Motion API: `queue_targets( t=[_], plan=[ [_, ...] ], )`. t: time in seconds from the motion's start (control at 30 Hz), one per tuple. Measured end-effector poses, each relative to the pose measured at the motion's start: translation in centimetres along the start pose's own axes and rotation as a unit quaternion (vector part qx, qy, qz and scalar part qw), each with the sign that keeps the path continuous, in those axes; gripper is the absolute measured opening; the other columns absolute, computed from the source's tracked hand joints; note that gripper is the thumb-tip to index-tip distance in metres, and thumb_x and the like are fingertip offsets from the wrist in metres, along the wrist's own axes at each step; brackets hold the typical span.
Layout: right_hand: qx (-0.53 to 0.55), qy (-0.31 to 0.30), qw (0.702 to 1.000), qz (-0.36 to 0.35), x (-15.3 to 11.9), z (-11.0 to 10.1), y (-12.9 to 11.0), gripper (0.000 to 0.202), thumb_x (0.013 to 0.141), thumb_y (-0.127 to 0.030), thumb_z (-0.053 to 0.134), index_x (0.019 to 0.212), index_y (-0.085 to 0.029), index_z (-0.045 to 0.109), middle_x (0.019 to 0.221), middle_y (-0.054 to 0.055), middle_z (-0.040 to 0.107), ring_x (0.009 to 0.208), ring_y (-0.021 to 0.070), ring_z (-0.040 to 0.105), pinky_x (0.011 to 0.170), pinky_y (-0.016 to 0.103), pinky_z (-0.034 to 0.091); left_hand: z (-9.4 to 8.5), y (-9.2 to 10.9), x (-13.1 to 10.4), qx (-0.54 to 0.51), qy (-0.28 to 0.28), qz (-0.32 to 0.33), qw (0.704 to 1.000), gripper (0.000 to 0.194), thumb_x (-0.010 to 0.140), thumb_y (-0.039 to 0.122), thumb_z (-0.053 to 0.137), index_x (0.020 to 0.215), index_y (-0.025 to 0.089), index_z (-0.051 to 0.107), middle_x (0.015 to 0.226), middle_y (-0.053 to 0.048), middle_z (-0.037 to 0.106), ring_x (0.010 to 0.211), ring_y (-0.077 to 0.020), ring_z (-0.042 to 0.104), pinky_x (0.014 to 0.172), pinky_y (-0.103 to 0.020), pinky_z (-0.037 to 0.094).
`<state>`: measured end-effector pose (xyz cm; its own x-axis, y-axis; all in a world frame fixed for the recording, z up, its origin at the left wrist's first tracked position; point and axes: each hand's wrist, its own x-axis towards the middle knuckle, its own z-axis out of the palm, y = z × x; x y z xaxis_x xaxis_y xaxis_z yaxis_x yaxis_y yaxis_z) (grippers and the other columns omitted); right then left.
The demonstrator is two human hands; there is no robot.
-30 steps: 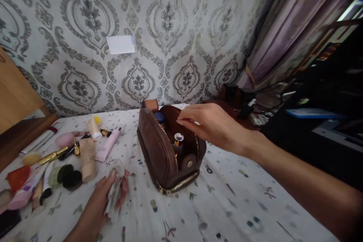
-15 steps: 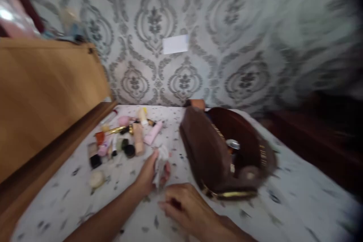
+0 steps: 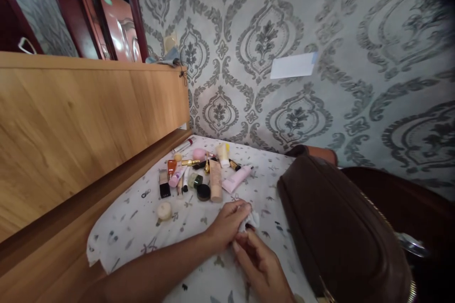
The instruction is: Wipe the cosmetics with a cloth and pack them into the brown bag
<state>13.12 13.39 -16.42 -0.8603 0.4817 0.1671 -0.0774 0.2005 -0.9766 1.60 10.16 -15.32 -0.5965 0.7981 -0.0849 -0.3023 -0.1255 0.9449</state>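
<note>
My left hand (image 3: 227,223) is closed around a crumpled white wipe or tissue (image 3: 253,220), part of which sticks out past the fingers. Touching it from below, my right hand (image 3: 261,260) has its fingers curled together by the wipe. A small dark red-brown patch shows between the hands; what it belongs to is hidden. Just beyond the hands lie a pink tube (image 3: 237,179), a beige tube (image 3: 215,182) and a round black-lidded jar (image 3: 204,192). To the right stands a dark brown bag (image 3: 334,227), its top unzipped.
Several cosmetics lie grouped on the patterned white cloth (image 3: 124,236), among them a pink sponge (image 3: 199,154), a foundation bottle (image 3: 164,184) and a cream-coloured round jar (image 3: 164,210). A wooden panel (image 3: 88,113) borders the left side. Behind is a papered wall (image 3: 220,80).
The view has swung left, so the bag and cosmetics sit farther right in the picture. My right hand has come up to meet my left hand at the wipe.
</note>
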Motion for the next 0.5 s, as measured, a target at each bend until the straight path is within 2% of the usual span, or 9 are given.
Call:
queue_targets(
  t=[0.13,0.23,0.3,0.37,0.5],
  plan=[
    [-0.002,-0.023,1.000,-0.016,0.3,-0.5,0.3,0.028,0.089,-0.050,0.055,0.085,-0.023,0.062,0.079,0.004,0.065,0.073,0.0227,0.064,0.065,0.031,0.053,-0.4,0.1,0.1,0.053,0.018,0.039,0.998,0.058,0.066,0.073,0.067,0.065,0.018,0.049,0.058,0.006,0.039,0.055,-0.0078,0.034,0.051,-0.022,0.026],
    [0.008,-0.029,0.999,-0.011,0.6,-0.6,0.7,0.027,0.088,-0.050,0.057,0.086,-0.022,0.060,0.079,0.005,0.065,0.073,0.0222,0.064,0.064,0.031,0.054,-0.5,0.9,-0.2,0.086,0.002,0.041,0.995,0.054,0.068,0.071,0.067,0.071,0.018,0.052,0.059,0.005,0.046,0.052,-0.0082,0.038,0.048,-0.022,0.027],
    [0.019,-0.023,1.000,-0.009,0.6,-0.6,0.9,0.029,0.085,-0.050,0.060,0.083,-0.021,0.058,0.077,0.004,0.064,0.070,0.0209,0.062,0.062,0.029,0.053,-0.5,1.4,-0.5,0.116,-0.015,0.045,0.992,0.049,0.069,0.064,0.070,0.077,0.018,0.054,0.063,0.004,0.053,0.051,-0.0082,0.042,0.046,-0.021,0.029],
    [0.027,-0.017,0.999,-0.007,0.7,-0.5,0.9,0.030,0.082,-0.050,0.061,0.080,-0.021,0.056,0.074,0.003,0.061,0.068,0.0192,0.060,0.061,0.028,0.052,-0.5,1.6,-0.6,0.164,-0.017,0.079,0.983,0.041,0.073,0.056,0.069,0.082,0.019,0.054,0.070,0.003,0.057,0.053,-0.0085,0.047,0.048,-0.020,0.034],
    [0.036,-0.024,0.999,0.018,0.8,-0.7,1.2,0.031,0.082,-0.051,0.061,0.084,-0.020,0.058,0.071,0.001,0.058,0.063,0.0167,0.056,0.053,0.024,0.046,-1.2,2.4,0.2,0.258,0.009,0.151,0.954,0.025,0.084,0.043,0.054,0.094,0.020,0.052,0.075,0.001,0.059,0.059,-0.0114,0.057,0.056,-0.022,0.045]
  ],
)
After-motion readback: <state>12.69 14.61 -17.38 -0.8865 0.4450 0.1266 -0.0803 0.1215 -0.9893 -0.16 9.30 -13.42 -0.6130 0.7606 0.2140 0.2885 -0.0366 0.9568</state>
